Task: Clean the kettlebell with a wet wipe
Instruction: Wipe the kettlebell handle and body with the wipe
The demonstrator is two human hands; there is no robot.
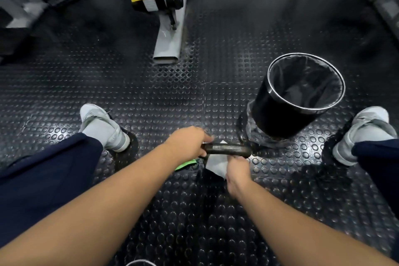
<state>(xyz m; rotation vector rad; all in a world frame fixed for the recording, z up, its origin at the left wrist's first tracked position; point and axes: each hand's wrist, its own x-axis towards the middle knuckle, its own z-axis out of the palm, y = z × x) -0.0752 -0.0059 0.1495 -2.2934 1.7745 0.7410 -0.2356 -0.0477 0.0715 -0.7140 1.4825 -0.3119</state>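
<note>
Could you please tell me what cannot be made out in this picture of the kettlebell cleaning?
Head view:
- The kettlebell's body: hidden under its handle, the wet wipe, left hand and right hand.
- The green item: mostly covered by the left hand's wrist; unidentifiable.
- Contents of the bin: lost in its dark liner.

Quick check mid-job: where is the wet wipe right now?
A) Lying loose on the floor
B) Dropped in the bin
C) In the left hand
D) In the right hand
D: the right hand holds the white wipe at the kettlebell handle, while the left hand grips the handle's other end.
</note>
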